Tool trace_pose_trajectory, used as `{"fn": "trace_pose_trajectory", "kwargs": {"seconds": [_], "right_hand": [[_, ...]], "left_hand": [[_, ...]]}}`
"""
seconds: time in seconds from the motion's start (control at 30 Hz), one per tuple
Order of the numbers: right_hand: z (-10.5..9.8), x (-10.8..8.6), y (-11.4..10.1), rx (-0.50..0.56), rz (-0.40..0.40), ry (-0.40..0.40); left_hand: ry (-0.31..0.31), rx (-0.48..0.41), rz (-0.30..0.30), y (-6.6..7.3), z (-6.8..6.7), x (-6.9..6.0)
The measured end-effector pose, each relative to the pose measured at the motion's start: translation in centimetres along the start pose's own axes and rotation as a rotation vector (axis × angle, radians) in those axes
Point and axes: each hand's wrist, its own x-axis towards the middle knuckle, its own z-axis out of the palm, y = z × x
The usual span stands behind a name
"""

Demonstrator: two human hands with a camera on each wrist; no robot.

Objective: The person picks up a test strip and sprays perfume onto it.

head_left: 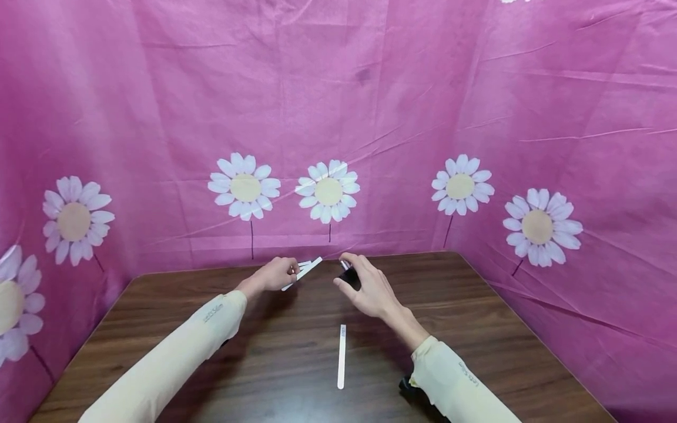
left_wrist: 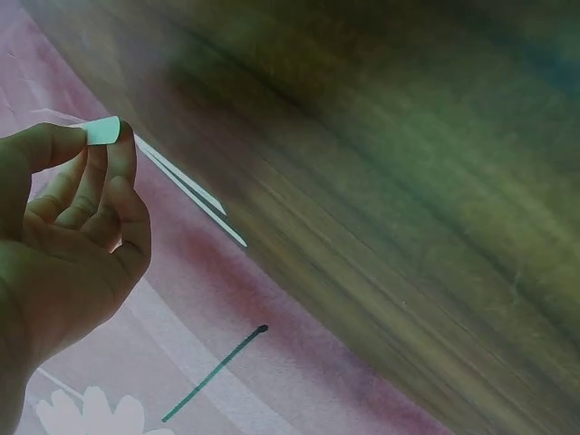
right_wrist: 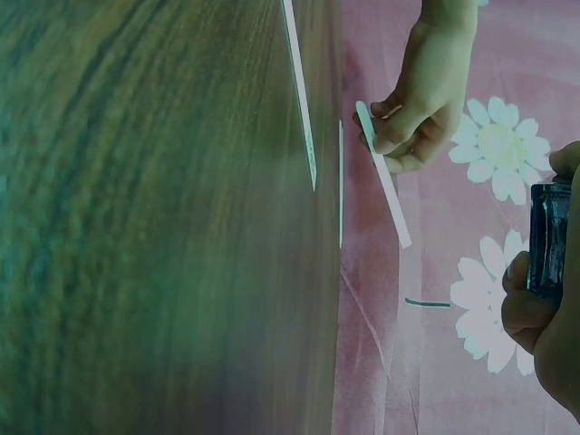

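Note:
My left hand (head_left: 277, 274) pinches one end of a narrow white paper test strip (head_left: 311, 269) between thumb and fingers, above the far part of the table. The right wrist view shows this strip (right_wrist: 390, 195) held at a slant. Opposite it, my right hand (head_left: 372, 289) grips a small dark glass perfume bottle (head_left: 350, 277) with a shiny top; its glass side (right_wrist: 547, 240) shows at the edge of the right wrist view. Bottle and strip are apart. More white strips (left_wrist: 186, 186) lie near the far table edge, beyond the left hand.
A single white strip (head_left: 341, 356) with small print at its far end lies on the brown wooden table (head_left: 285, 364). Pink cloth (head_left: 402, 117) with printed daisies hangs behind and at both sides. A black band (head_left: 407, 385) shows under the right sleeve.

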Motion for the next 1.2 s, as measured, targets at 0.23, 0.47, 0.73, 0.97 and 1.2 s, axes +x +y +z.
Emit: {"fn": "trace_pose_trajectory", "kwargs": {"seconds": [0.23,0.47,0.73,0.97,1.2], "right_hand": [[0.3,-0.1,0.3,0.008,-0.005,-0.014],[0.7,-0.4,0.2,-0.007,-0.019,-0.053],[0.3,-0.1,0.2,0.0,-0.026,-0.034],[0.3,-0.1,0.2,-0.006,-0.022,-0.041],[0.2,0.0,0.0,0.008,-0.022,-0.045]], "left_hand": [[-0.021,0.082,-0.019,-1.1,-0.2,1.7],[-0.114,0.121,-0.067,-2.2,0.3,2.2],[-0.13,0.154,-0.146,-2.1,-0.1,2.8],[-0.086,0.149,-0.188,-2.9,0.6,2.9],[-0.046,0.19,-0.217,-2.2,0.8,2.3]]}}
